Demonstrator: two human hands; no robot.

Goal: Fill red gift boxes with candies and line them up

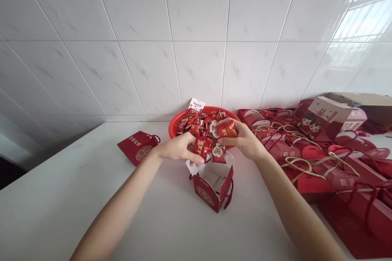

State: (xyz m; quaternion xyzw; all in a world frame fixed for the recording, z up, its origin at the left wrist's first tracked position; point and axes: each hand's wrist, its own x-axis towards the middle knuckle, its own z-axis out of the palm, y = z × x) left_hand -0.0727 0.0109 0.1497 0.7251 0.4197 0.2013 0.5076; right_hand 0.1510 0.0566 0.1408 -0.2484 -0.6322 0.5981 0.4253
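My left hand (pixel 180 149) is closed on a red wrapped candy (pixel 202 148) with gold lettering. My right hand (pixel 245 140) pinches an orange-red wrapped candy (pixel 227 129). Between the two hands is a dark red candy packet (pixel 218 151) with a pale round print; which fingers bear it, if any, I cannot tell. Just below them stands a small red gift box (pixel 206 191), its top open and its pale inside showing. Behind my hands, a red plastic basket (pixel 173 125) holds many wrapped candies (pixel 190 121) and a white-topped packet (pixel 196 105).
A flat red gift box (pixel 137 147) with a cord handle lies on the white table (pixel 147 220) to the left. Many red gift boxes (pixel 315 171) with rope handles crowd the right side. A cardboard box (pixel 373 104) sits behind them. A tiled wall (pixel 199 65) borders the table's back.
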